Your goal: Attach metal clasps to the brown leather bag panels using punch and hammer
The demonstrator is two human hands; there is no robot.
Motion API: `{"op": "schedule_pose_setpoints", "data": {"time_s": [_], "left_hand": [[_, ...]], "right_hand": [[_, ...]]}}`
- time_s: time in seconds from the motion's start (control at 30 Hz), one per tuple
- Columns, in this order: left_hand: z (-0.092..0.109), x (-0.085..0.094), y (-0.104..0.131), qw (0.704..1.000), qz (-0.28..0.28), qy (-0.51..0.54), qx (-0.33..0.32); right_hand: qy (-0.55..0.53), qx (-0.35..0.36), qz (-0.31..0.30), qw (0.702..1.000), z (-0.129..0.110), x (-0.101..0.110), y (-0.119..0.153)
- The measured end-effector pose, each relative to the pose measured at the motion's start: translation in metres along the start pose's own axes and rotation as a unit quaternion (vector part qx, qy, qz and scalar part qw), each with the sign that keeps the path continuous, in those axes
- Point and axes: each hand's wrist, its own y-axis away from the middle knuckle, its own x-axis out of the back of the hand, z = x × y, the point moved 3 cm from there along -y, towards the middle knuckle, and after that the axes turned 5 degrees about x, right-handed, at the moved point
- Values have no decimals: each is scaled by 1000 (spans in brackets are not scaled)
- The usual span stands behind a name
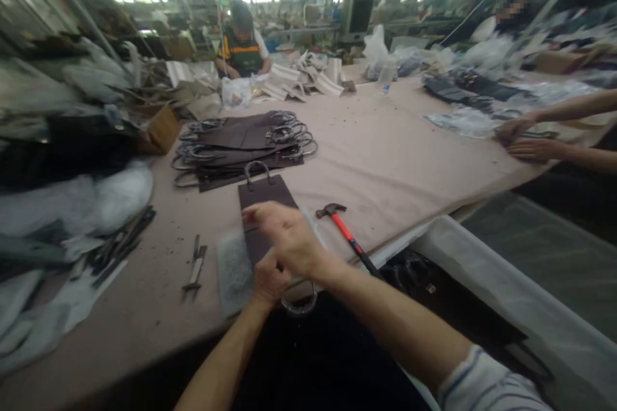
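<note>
A dark brown bag panel with a looped handle at each end lies in front of me, partly over a pale, clouded slab. My left hand is closed low over the panel; whatever its fingers grip is hidden. Just above it, my right hand crosses the panel, smeared by motion, so its grip does not show. To the right rests a claw hammer with a red and black handle. A metal caliper-like tool lies left of the slab.
A stack of similar dark panels with handles is farther back. Dark strip-like tools lie at left. A translucent bin holding dark pieces stands below the right edge. A co-worker's hands work at far right; another person sits opposite.
</note>
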Motion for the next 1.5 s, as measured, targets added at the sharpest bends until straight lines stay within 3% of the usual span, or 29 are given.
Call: {"op": "schedule_pose_setpoints", "data": {"time_s": [0.1, 0.2, 0.27, 0.37, 0.47, 0.6, 0.67, 0.73, 0.83, 0.93, 1.0, 1.07, 1.2, 1.37, 1.5], "left_hand": [[2, 2, -2, 998, -28, -50, -15], [5, 3, -2, 996, -46, -67, -26], [8, 4, -2, 996, -51, -71, -29], [9, 6, -3, 995, -60, -79, -26], [10, 9, -5, 995, -70, -70, -7], [14, 9, -9, 995, -81, -31, 40], [16, 11, -13, 994, -54, 15, 90], [16, 19, -19, 983, 20, 97, 153], [13, 48, -30, 962, 111, 142, 203], [2, 92, -42, 971, 107, -1, 214], [-11, 122, -49, 960, 89, -125, 235], [-25, 147, -56, 930, 55, -257, 259], [-46, 181, -70, 837, -19, -461, 296], [-64, 222, -75, 765, -68, -522, 372], [-67, 240, -69, 753, -55, -532, 384]], "right_hand": [[113, -23, 76, 990, 63, 60, -9], [215, -41, 14, 976, 124, 81, 4], [215, -23, -36, 976, 150, 70, 21], [197, 12, -100, 975, 170, 39, 43], [218, 53, -145, 964, 178, 17, 56], [266, 83, -184, 943, 180, 14, 61], [275, 78, -191, 939, 180, 15, 60], [280, 71, -198, 937, 178, 16, 58], [281, 63, -202, 936, 177, 16, 57], [276, 64, -197, 938, 178, 15, 57], [274, 70, -193, 940, 180, 15, 57], [276, 77, -190, 939, 182, 15, 57], [283, 94, -185, 936, 183, 16, 56], [300, 126, -173, 930, 191, 16, 55], [309, 152, -159, 925, 199, 15, 53]]}}
